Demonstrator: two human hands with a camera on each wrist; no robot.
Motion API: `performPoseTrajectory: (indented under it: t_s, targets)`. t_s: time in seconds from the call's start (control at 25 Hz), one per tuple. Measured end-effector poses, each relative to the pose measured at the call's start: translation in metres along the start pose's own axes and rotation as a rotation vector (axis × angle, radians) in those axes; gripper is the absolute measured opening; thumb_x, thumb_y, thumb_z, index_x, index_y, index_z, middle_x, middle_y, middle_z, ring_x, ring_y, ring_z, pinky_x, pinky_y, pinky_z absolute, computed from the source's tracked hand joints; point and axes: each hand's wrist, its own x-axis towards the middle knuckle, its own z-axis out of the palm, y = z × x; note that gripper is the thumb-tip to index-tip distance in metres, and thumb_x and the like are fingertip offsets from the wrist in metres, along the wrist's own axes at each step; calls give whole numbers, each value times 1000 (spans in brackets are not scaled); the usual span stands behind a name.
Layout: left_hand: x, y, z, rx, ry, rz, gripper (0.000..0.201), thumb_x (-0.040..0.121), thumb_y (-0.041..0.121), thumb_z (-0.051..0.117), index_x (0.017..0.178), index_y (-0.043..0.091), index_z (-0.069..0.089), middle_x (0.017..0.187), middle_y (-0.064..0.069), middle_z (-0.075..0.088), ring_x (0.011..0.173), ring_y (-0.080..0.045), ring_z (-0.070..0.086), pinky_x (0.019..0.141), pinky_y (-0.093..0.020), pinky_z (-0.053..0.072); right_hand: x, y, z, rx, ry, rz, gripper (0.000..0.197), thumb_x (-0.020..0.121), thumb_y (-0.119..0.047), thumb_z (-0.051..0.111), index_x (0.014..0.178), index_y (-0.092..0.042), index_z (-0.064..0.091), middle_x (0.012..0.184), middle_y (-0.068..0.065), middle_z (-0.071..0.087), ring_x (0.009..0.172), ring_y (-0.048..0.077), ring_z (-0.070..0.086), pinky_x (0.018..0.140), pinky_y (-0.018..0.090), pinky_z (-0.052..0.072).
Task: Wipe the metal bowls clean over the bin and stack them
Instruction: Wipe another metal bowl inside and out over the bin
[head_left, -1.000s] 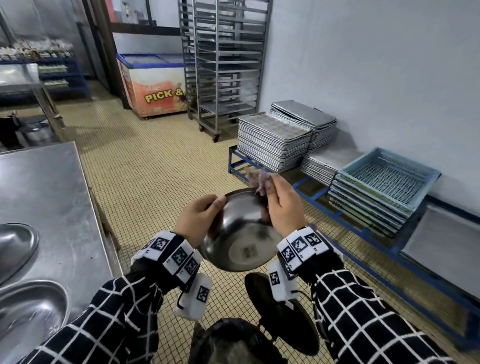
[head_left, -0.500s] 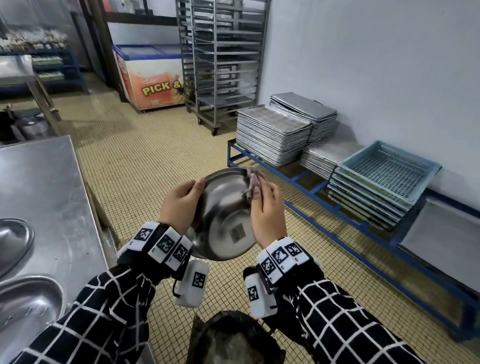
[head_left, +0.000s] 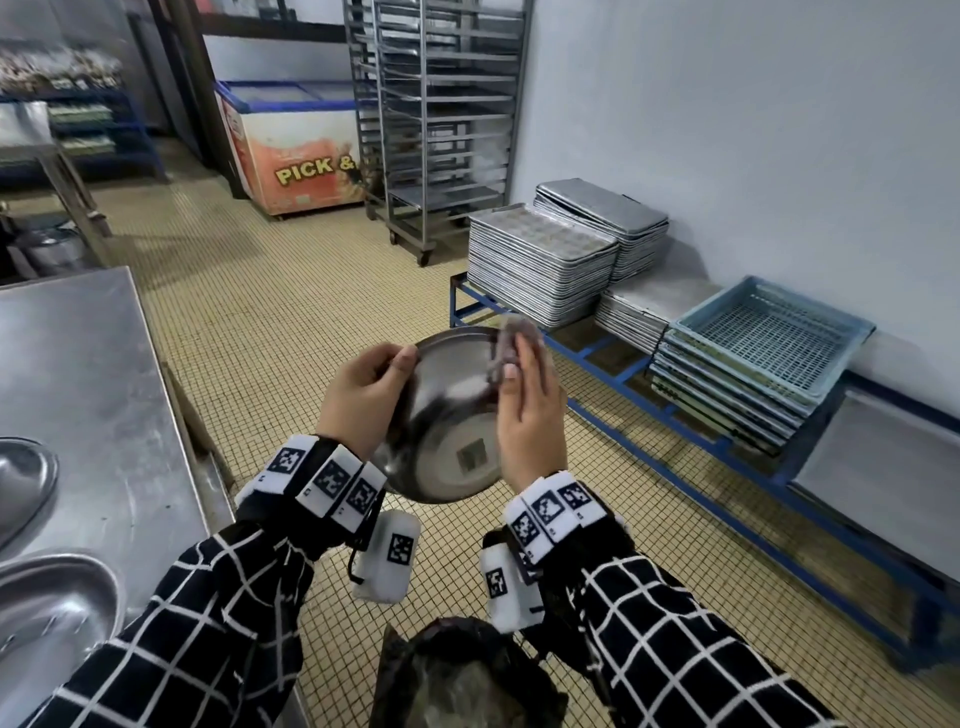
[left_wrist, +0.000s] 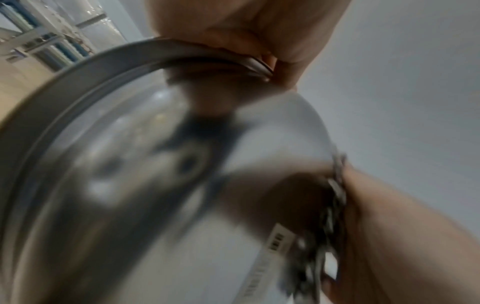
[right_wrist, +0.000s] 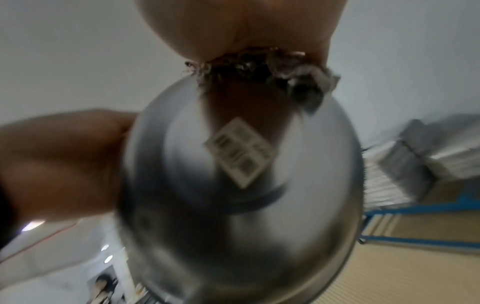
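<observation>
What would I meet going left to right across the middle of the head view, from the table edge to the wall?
Stainless steel table → left hand → round metal bowl → right hand, holding a grey rag at the rim → stacked light blue plastic mesh trays.

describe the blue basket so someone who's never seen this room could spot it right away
Follow the grey wall on the right to the low blue rack. The basket tops a tray stack; it alone is pale blue mesh plastic, its neighbours being metal trays.
</observation>
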Motion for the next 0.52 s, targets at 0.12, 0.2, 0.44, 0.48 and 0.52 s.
performPoseTrajectory:
  t_s: [0.12, 0.2, 0.44, 0.48, 0.52]
  targets:
    - [-3, -5, -5, -117, 41, -84, 26, 88, 43, 58, 76, 21, 65, 64, 5, 65, 60, -14, 61, 57, -25, 52, -4, 38, -3, 533, -75, 573, 67, 78, -81, 31, 134, -46, 43, 140, -2, 49, 129, 21, 44, 108, 43, 34]
    - [-5, -13, -5, -131, 49, -124, 26, 87, 46, 58, 76, 23, 65, 62, 7, 66, 58, -11, 62, 56, -25, 53, -12, 51, 0, 669, -22, 803, 69, 65, -86, 40, 117, -43, 57, 120, -1, 63, 111, 25, 58, 101, 47, 43]
    - [2, -27, -14, -69, -152, -49, 23, 91, 28, 57, 113, 26, 62, 92, 6, 72, 78, -3, 68, 63, -13, 52, 20, 19, -45, 214, -195, 366, 31, 101, -40, 30, 112, -27, 56, 94, -12, 57, 83, -2, 52, 66, 15, 38]
    - [2, -24, -15, -22, -211, -41, 22, 91, 29, 57, 112, 27, 64, 93, 6, 72, 80, -3, 68, 67, -15, 54, 27, 15, -47, 117, -258, 258, 32, 101, -37, 31, 113, -23, 57, 95, -10, 59, 82, 0, 53, 65, 16, 37]
    - [2, -22, -13, 25, -276, -43, 19, 91, 31, 56, 108, 29, 65, 92, 6, 72, 81, -6, 68, 71, -20, 55, 32, 15, -45, 37, -297, 151, 33, 101, -35, 33, 115, -20, 59, 99, -7, 62, 87, 5, 56, 69, 20, 40]
